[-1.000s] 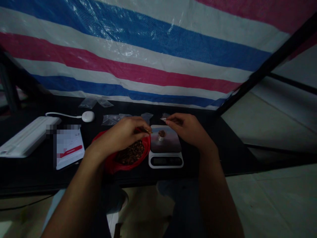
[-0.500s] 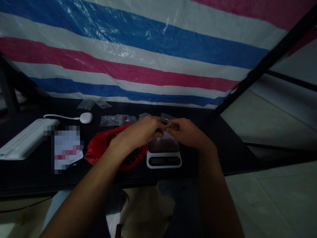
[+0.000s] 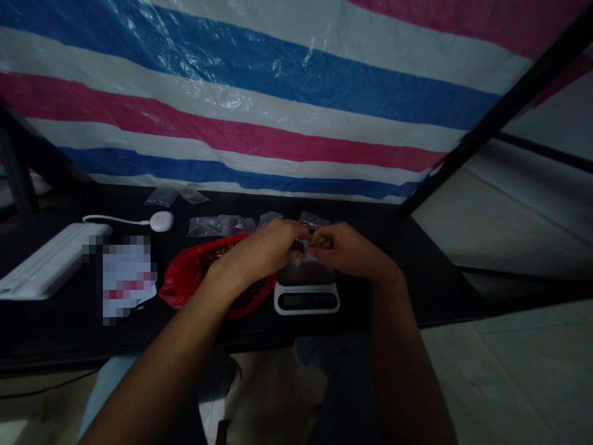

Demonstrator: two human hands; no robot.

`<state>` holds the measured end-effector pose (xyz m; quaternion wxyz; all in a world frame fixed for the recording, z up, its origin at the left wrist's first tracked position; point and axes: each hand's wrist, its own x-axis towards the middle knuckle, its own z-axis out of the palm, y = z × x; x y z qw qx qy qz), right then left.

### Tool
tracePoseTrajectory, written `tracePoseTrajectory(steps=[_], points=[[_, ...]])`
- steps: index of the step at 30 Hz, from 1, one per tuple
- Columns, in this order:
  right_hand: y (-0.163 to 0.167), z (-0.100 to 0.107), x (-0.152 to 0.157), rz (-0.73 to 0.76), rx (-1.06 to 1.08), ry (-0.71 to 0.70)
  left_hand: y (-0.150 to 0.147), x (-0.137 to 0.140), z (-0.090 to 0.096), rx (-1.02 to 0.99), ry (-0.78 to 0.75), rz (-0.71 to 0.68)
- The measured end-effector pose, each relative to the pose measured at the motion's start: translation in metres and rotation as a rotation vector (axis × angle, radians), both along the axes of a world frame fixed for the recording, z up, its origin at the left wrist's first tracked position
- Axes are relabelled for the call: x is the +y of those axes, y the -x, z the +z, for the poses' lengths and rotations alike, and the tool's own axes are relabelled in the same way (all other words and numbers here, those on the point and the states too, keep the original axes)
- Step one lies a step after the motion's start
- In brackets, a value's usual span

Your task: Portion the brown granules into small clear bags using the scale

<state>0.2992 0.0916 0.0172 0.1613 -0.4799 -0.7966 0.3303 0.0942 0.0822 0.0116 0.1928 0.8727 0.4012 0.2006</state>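
Over the digital kitchen scale [image 3: 307, 299] my two hands meet, fingertips close together. My left hand [image 3: 281, 246] pinches what looks like a small clear plastic bag [image 3: 299, 247] with dark bits in it, mostly hidden by the fingers. Opposite it, my right hand [image 3: 334, 246] has its fingers curled and pinched at the bag's upper edge. Below my left forearm lies an open red plastic bag [image 3: 183, 278] full of small brown pieces, too dim to name. The scale's dark plate is partly covered by my hands.
Several small clear bags [image 3: 206, 226] lie along the back of the black table [image 3: 361, 315]. On the left are a white puck-shaped device with a cord [image 3: 162, 221], a long white box-like device [image 3: 50, 262] and a blurred-out packet [image 3: 125, 275]. A striped tarp [image 3: 259, 136] hangs behind.
My fingers have shifted slightly at the small bag, and my right fingertips have moved a little apart from the left. The scale and red bag stay in place.
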Motion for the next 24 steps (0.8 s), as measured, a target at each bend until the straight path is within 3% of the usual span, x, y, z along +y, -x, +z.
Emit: tracePoseTrajectory(steps=[6, 17, 24], points=[[-0.002, -0.005, 0.003, 0.055, 0.012, -0.031, 0.0, -0.001, -0.007, -0.1, 0.001, -0.025], [-0.002, -0.002, 0.001, 0.041, 0.002, -0.01, 0.005, -0.003, -0.014, -0.206, -0.041, -0.044], [-0.003, -0.004, 0.003, 0.022, 0.013, -0.078, 0.005, -0.003, -0.016, -0.248, -0.077, -0.049]])
